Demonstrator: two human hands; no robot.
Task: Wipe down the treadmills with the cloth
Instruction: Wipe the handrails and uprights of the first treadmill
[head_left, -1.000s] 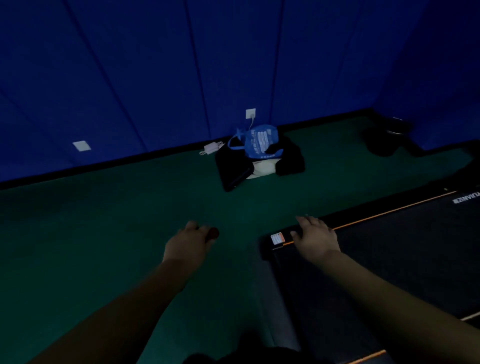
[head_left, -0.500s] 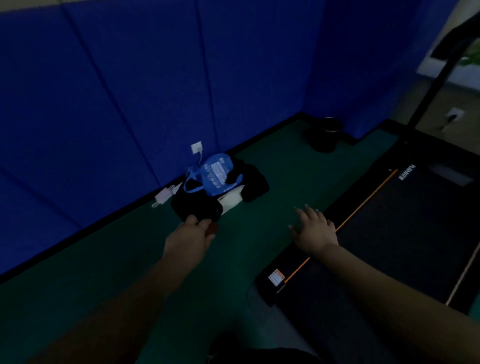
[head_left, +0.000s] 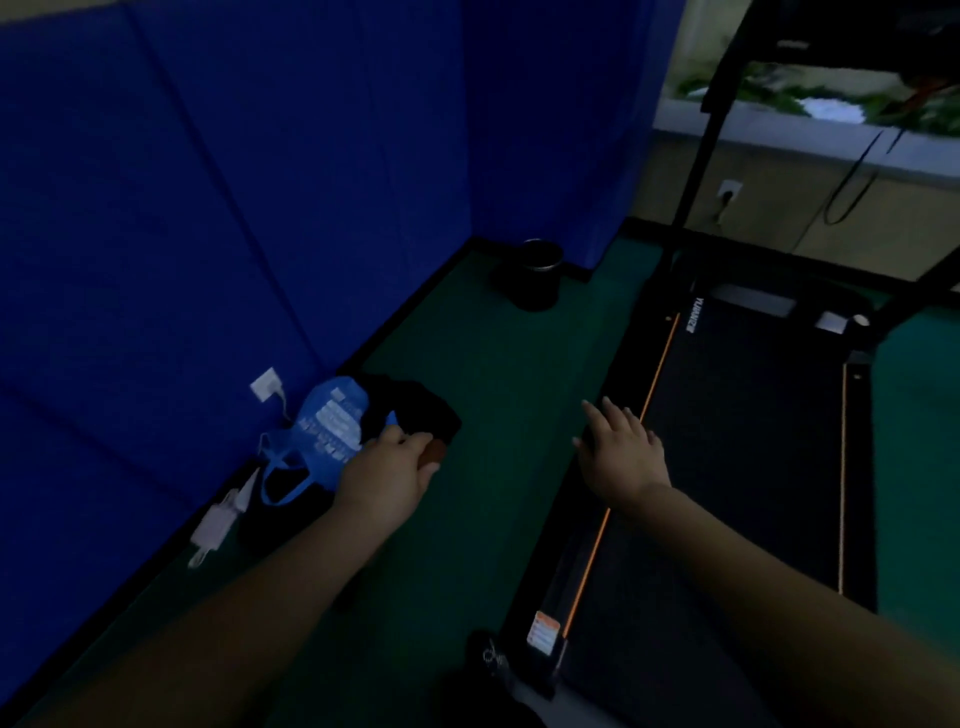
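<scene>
The right hand (head_left: 621, 454) hovers over the left edge of the treadmill (head_left: 737, 441), fingers straight and spread. The left hand (head_left: 387, 480) is curled round a small dark reddish object (head_left: 434, 453), too dim to tell whether it is the cloth. White lettering on the treadmill deck (head_left: 695, 316) reads "YUANWZ", roughly. Green floor (head_left: 498, 374), blue padded walls (head_left: 208, 208); a blue printed bag (head_left: 327, 426) by the wall, text illegible.

left hand (head_left: 387, 480): fingers curled, pinching | right hand (head_left: 621, 457): fingers straight, spread
</scene>
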